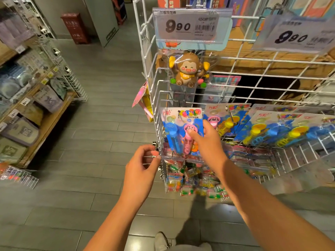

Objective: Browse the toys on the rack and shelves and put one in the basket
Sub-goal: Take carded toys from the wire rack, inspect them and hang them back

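A white wire rack (pixel 150 57) hangs toys on hooks. A carded bubble wand pack (pixel 174 124), blue and pink, hangs at the front left. My right hand (pixel 208 140) pinches this pack, thumb on the pink wand and fingers behind the card. My left hand (pixel 143 163) sits at the rack's lower left corner, its curled fingers touching the clear price strip (pixel 172 157). Above hangs a brown monkey toy (pixel 188 69) in a clear bag. More bubble wand packs (pixel 272 127) line up to the right. No basket is in view.
Price tags reading 9.90 (pixel 188 26) hang at the top. Small colourful toys (pixel 195 183) fill the rack's lowest tier. A wooden shelf unit (pixel 45 124) with boxed goods stands on the left across a grey tiled aisle (pixel 101 124). A red box (pixel 74 28) stands far back.
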